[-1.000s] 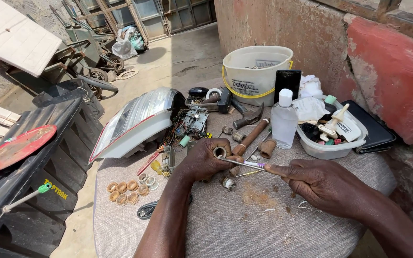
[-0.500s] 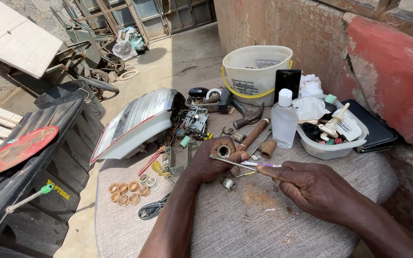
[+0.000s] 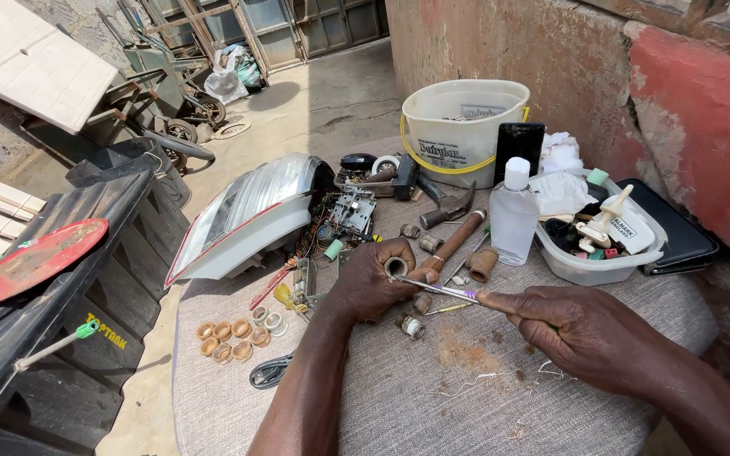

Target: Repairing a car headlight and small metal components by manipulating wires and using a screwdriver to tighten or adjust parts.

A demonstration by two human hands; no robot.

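Left hand (image 3: 365, 283) fingers wrapped around a short pipe fitting (image 3: 396, 267), open end up. Right hand (image 3: 580, 325) pinches a thin tool (image 3: 437, 290), tip just under the fitting's mouth. Cream labelled bucket (image 3: 458, 127) and clear bottle (image 3: 514, 213) behind

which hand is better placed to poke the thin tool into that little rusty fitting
The right hand, most likely. It already pinches the thin metal tool, whose tip lies right by the open end of the rusty fitting. The left hand is wrapped around that fitting, steadying it.
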